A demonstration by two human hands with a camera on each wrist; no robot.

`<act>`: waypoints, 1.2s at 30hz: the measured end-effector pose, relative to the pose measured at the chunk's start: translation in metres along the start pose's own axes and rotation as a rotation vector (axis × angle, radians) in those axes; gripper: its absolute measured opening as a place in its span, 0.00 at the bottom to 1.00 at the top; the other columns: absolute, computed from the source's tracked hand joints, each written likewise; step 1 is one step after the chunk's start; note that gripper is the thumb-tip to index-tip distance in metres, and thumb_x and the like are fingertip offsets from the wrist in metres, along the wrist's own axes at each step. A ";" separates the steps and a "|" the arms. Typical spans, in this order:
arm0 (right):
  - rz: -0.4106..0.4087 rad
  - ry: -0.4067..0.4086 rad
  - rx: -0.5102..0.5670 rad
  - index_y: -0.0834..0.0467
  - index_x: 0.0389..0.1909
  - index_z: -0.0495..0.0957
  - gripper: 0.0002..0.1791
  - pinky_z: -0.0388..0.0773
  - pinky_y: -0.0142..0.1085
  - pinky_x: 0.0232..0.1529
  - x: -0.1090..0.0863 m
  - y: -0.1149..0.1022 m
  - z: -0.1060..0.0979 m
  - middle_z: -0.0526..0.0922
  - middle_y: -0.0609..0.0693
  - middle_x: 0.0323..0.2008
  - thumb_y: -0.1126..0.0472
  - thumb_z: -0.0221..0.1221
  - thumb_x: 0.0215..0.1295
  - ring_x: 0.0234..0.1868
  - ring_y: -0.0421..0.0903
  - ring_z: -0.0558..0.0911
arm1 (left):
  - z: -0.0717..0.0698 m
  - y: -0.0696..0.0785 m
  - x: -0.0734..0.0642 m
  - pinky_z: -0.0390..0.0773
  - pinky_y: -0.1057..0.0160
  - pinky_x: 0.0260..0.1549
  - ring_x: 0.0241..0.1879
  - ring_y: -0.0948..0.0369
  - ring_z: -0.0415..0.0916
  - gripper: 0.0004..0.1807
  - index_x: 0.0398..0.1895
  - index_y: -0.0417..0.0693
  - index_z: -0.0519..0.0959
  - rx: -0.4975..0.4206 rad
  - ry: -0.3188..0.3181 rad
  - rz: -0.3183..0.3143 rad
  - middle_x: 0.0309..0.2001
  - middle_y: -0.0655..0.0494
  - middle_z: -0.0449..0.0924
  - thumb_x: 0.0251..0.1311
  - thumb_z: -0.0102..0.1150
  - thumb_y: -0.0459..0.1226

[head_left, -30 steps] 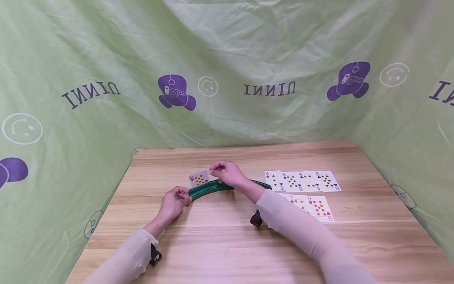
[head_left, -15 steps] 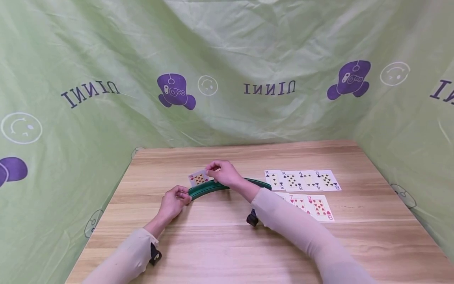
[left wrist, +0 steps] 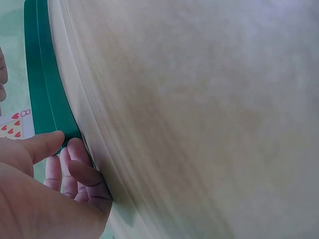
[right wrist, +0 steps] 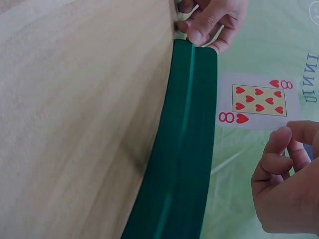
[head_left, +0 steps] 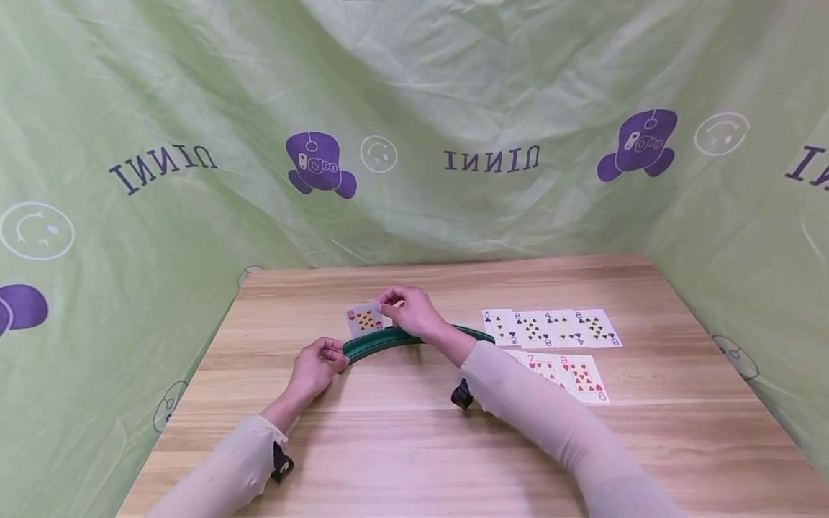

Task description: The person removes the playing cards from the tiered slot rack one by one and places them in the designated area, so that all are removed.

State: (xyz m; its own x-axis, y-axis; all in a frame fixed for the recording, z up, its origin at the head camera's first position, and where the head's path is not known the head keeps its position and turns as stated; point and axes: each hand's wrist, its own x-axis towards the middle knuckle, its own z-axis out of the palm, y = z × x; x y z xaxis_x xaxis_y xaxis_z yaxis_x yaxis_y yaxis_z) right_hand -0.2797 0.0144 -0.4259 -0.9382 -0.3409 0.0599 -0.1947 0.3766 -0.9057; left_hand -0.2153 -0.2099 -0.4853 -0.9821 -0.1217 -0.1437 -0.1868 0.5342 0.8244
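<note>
A curved green playing-card holder (head_left: 378, 342) lies on the table in front of me. At its left end, my left hand (head_left: 315, 372) grips the tip between thumb and fingers, as the left wrist view also shows. An eight of hearts (right wrist: 259, 99) stands up from the holder near that end, its face toward me. My right hand (head_left: 414, 315) reaches over the holder and pinches this card at its upper right corner. The right forearm passes in front of part of the holder in the head view.
On the right lies an overlapping row of black-suit cards (head_left: 532, 329). Nearer to me is a row of heart cards (head_left: 583, 378), partly hidden by the right sleeve (head_left: 537, 417). Green printed cloth (head_left: 414, 216) hangs behind the wooden table (head_left: 401, 446).
My right hand has moved slightly left onto the eight of hearts and pinched its corner, and the card now sits a little higher. The left hand keeps its place on the holder.
</note>
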 end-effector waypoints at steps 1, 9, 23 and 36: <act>-0.001 0.005 0.004 0.56 0.44 0.81 0.06 0.77 0.32 0.28 0.000 0.000 -0.001 0.83 0.53 0.42 0.60 0.60 0.69 0.28 0.44 0.79 | 0.000 0.000 0.000 0.73 0.70 0.30 0.34 0.61 0.76 0.14 0.47 0.41 0.78 0.001 0.000 0.002 0.39 0.48 0.81 0.58 0.67 0.29; 0.016 0.030 0.038 0.56 0.44 0.80 0.07 0.76 0.32 0.27 -0.002 -0.001 -0.012 0.82 0.52 0.39 0.59 0.61 0.69 0.27 0.45 0.78 | -0.001 -0.001 0.000 0.73 0.69 0.31 0.34 0.60 0.77 0.14 0.47 0.41 0.78 0.015 0.000 0.007 0.39 0.48 0.82 0.58 0.67 0.30; 0.064 0.037 0.063 0.55 0.47 0.79 0.09 0.68 0.32 0.25 -0.018 0.010 -0.041 0.84 0.54 0.38 0.58 0.59 0.70 0.25 0.46 0.74 | -0.001 -0.003 -0.001 0.73 0.69 0.32 0.35 0.59 0.77 0.15 0.48 0.42 0.78 0.020 0.003 0.006 0.39 0.48 0.81 0.58 0.67 0.31; 0.077 0.067 0.045 0.59 0.49 0.78 0.11 0.67 0.32 0.24 -0.035 0.019 -0.072 0.86 0.57 0.37 0.59 0.58 0.69 0.23 0.43 0.72 | -0.001 -0.001 -0.002 0.72 0.70 0.30 0.34 0.61 0.76 0.15 0.48 0.42 0.78 0.018 0.003 0.008 0.39 0.49 0.81 0.59 0.67 0.31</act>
State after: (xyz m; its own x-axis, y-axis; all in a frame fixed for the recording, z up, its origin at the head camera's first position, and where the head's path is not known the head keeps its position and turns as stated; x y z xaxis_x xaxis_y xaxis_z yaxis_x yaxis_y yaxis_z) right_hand -0.2714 0.0951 -0.4151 -0.9672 -0.2534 0.0165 -0.1100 0.3595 -0.9266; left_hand -0.2131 -0.2111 -0.4854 -0.9835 -0.1196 -0.1355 -0.1793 0.5502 0.8156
